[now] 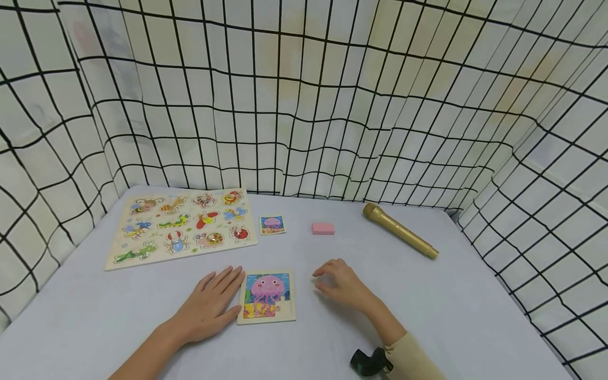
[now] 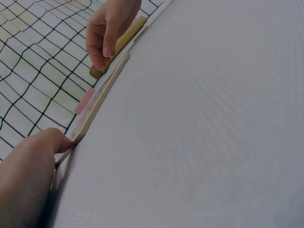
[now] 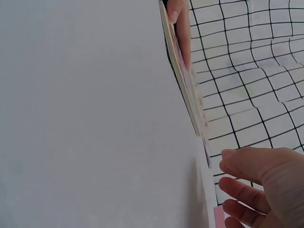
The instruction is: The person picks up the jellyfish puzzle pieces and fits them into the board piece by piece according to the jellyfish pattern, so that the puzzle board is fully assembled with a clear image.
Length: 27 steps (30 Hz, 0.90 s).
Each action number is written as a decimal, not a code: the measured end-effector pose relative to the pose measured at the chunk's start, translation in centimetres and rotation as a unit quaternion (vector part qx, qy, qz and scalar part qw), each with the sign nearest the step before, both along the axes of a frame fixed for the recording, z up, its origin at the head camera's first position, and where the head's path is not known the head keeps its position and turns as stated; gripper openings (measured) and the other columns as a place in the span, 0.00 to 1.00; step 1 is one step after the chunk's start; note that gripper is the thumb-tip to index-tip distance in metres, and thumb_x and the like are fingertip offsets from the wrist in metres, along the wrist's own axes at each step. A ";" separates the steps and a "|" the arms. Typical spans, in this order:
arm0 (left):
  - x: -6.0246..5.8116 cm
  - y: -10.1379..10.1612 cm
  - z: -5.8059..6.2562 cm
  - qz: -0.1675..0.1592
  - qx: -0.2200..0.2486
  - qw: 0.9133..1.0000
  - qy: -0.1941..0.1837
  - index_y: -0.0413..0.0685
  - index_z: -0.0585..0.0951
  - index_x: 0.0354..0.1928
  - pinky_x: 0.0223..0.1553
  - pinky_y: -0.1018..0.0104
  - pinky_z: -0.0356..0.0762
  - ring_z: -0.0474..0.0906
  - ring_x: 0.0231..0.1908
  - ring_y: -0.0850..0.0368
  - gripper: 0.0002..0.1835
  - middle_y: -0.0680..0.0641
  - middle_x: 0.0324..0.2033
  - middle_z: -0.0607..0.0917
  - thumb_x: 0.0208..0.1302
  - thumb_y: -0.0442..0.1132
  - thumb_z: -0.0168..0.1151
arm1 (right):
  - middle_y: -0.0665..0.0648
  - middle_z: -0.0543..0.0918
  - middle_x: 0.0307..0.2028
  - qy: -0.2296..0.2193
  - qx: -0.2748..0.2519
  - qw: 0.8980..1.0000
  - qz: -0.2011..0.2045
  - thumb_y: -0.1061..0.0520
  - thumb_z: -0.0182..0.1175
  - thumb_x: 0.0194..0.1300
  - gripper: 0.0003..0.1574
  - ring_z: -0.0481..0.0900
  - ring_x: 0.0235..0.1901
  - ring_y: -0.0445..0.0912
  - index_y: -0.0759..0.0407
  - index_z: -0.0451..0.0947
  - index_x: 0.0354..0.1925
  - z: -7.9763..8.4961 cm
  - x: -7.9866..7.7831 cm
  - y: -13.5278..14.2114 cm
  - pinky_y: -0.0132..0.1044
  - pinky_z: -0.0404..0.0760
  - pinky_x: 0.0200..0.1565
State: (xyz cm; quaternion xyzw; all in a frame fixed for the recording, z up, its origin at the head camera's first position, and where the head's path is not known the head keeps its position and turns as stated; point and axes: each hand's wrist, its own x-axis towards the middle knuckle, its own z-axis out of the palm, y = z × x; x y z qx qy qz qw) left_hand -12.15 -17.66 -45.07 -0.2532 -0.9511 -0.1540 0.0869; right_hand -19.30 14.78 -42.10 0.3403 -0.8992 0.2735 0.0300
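Observation:
A jellyfish jigsaw puzzle [image 1: 268, 287] lies in a square wooden frame near the table's front; bare wood shows at its lower right corner. Flat on the table to its left rests my left hand [image 1: 209, 309], fingers straight, the thumb touching the frame's left edge. In the left wrist view, that thumb [image 2: 59, 140] meets the frame's edge. My right hand [image 1: 344, 285] hovers just right of the puzzle with loosely bent fingers and nothing between them. The right wrist view shows these right fingers [image 3: 244, 194] apart from the frame.
Behind the puzzle lie a small jellyfish picture card [image 1: 273, 225] and a pink block [image 1: 323, 228]. A gold microphone [image 1: 401, 230] lies at the back right. An insect peg board [image 1: 182, 227] covers the back left. Black-checked white cloth [image 1: 294, 105] walls the table round.

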 end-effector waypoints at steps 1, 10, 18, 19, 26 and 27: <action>-0.1 0.0 0.0 -0.001 0.000 1.000 0.002 0.40 0.60 0.67 0.63 0.48 0.42 0.50 0.67 0.46 0.35 0.43 0.66 0.60 0.65 0.53 0.50 | 0.49 0.79 0.39 0.000 0.000 1.000 -0.006 0.60 0.64 0.56 0.11 0.71 0.43 0.45 0.57 0.80 0.40 0.0 -0.1 0.4 0.41 0.73 0.44; -0.2 0.2 -0.2 -0.002 0.005 1.000 0.019 0.40 0.61 0.67 0.62 0.47 0.44 0.52 0.66 0.46 0.34 0.44 0.66 0.61 0.65 0.54 0.49 | 0.54 0.76 0.42 -0.020 0.019 0.999 -0.046 0.58 0.63 0.57 0.15 0.69 0.44 0.48 0.58 0.79 0.45 -0.1 -0.3 3.9 0.44 0.71 0.44; 0.5 0.2 -0.7 0.005 0.013 1.000 0.016 0.42 0.62 0.66 0.62 0.50 0.44 0.53 0.66 0.46 0.34 0.45 0.66 0.62 0.65 0.55 0.49 | 0.51 0.73 0.40 -0.096 0.031 0.993 -0.059 0.54 0.65 0.56 0.17 0.69 0.41 0.45 0.56 0.76 0.44 -0.6 -0.1 6.1 0.41 0.72 0.42; 0.4 0.2 -0.7 0.005 0.014 1.000 0.017 0.42 0.62 0.66 0.62 0.50 0.44 0.53 0.66 0.46 0.34 0.45 0.66 0.63 0.64 0.55 0.49 | 0.50 0.73 0.39 -0.104 0.029 0.992 -0.059 0.53 0.65 0.56 0.17 0.70 0.40 0.44 0.56 0.76 0.44 -0.5 -0.2 6.4 0.40 0.73 0.41; 0.1 0.1 -0.7 0.000 0.020 0.999 0.033 0.41 0.63 0.66 0.63 0.54 0.41 0.54 0.65 0.46 0.33 0.45 0.65 0.63 0.63 0.50 0.53 | 0.49 0.78 0.40 -0.141 0.015 0.989 -0.029 0.52 0.66 0.54 0.21 0.74 0.41 0.44 0.59 0.78 0.46 0.4 -0.5 7.9 0.38 0.74 0.44; 0.0 0.1 -0.7 0.001 0.022 0.999 0.034 0.41 0.63 0.66 0.63 0.55 0.40 0.54 0.65 0.46 0.33 0.45 0.65 0.63 0.62 0.50 0.54 | 0.49 0.78 0.40 -0.145 0.011 0.989 -0.025 0.52 0.67 0.54 0.22 0.73 0.40 0.44 0.59 0.78 0.46 0.5 -0.6 8.0 0.38 0.74 0.45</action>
